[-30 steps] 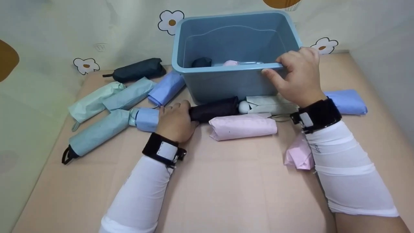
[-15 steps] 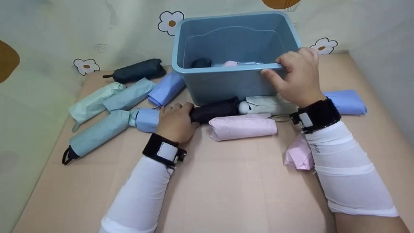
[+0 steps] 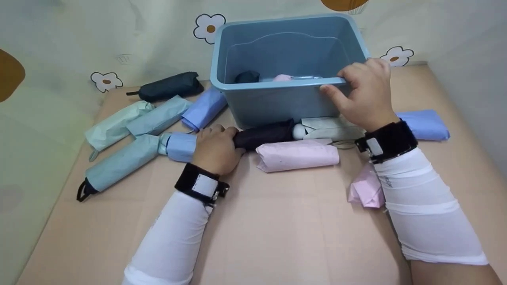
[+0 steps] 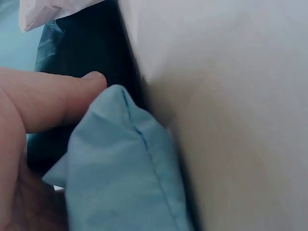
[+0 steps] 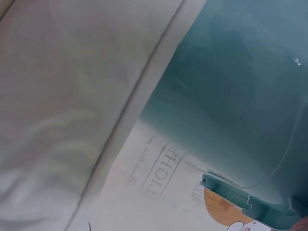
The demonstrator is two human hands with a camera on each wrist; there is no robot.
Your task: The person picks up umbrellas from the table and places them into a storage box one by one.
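My left hand (image 3: 218, 150) is curled over the left end of a black folded umbrella (image 3: 265, 134), which lies along the front of a blue plastic bin (image 3: 285, 105). In the left wrist view, the thumb (image 4: 72, 96) rests on the black cloth, and a light blue folded umbrella (image 4: 125, 159) lies right beside it under the palm. My right hand (image 3: 366, 93) grips the bin's front right rim, thumb outside and fingers over the edge. Inside the bin, the ends of a dark bundle (image 3: 247, 76) and a pink bundle (image 3: 283, 77) show; the rest is hidden by the front wall.
Several folded umbrellas lie left, including a teal one (image 3: 122, 162) and a dark one (image 3: 170, 87). A pale pink umbrella (image 3: 299, 155) and a pale green one (image 3: 330, 128) are in front of the bin. A blue one (image 3: 425, 125) and a pink one (image 3: 366, 188) lie right.
The black umbrella has shifted very slightly to the right with my left hand on it. My right hand and the bin stay in place.
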